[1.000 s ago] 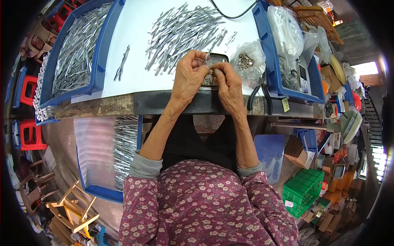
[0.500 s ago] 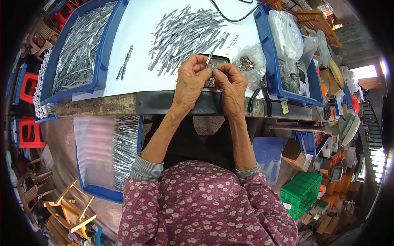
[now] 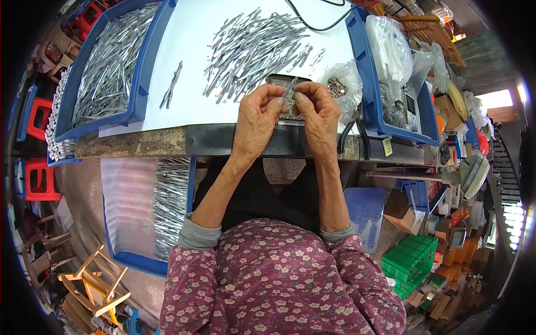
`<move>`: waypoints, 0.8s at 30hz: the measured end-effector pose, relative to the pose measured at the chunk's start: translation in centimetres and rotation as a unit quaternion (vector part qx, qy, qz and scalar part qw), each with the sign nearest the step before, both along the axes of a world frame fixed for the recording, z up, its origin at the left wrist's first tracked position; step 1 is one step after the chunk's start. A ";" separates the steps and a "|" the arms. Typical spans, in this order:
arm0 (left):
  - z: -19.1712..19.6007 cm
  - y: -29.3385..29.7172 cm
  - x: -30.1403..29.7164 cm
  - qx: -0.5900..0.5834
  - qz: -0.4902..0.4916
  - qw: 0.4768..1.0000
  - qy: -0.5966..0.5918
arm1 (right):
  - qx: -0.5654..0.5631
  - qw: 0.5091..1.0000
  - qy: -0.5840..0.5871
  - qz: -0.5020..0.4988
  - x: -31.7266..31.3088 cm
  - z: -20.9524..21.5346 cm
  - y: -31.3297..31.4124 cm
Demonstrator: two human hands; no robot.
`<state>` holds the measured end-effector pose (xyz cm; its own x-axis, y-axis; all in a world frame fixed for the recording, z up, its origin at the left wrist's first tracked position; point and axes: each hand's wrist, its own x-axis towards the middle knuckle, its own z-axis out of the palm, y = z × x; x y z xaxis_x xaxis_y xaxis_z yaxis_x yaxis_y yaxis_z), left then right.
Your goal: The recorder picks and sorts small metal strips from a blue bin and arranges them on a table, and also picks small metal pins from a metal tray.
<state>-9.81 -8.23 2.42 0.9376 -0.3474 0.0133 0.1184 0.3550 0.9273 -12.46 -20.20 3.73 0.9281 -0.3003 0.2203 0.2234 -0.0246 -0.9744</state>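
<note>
Both my hands are at the table's front edge, over a dark shallow tray (image 3: 281, 79) of small metal bits. A slim silver metal piece (image 3: 291, 85) slants up between the fingertips. My left hand (image 3: 258, 118) pinches it with thumb and forefinger. My right hand (image 3: 319, 118) is closed in a pinch close beside it; what its fingertips hold is too small to make out. Beyond them spreads a large pile of similar slim metal pieces (image 3: 248, 50). A clear plastic bag (image 3: 350, 75) with small round metal parts (image 3: 336, 87) lies right of my right hand.
Left stands a blue bin (image 3: 142, 84) full of metal pieces, with a few loose pieces (image 3: 172, 84) beside it. Pliers with black handles (image 3: 364, 138) hang over the front edge at right, near another blue bin (image 3: 368, 67) holding plastic bags. A black cable (image 3: 318, 28) crosses the back.
The metal piece has dipped lower between my fingers and tilted. My hands have drawn slightly apart, the right one shifting a little right.
</note>
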 end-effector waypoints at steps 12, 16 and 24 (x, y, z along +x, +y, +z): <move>0.1 -0.2 -0.6 0.065 0.045 0.996 -0.046 | -0.007 1.000 0.007 0.023 -0.3 -0.2 0.1; 0.1 -0.2 -0.6 0.083 0.046 0.994 -0.059 | -0.012 0.999 0.017 0.032 -0.3 -0.1 -0.3; 0.3 0.0 -0.7 0.110 0.056 0.989 -0.079 | 0.010 0.999 0.025 0.045 -0.3 -0.2 -0.6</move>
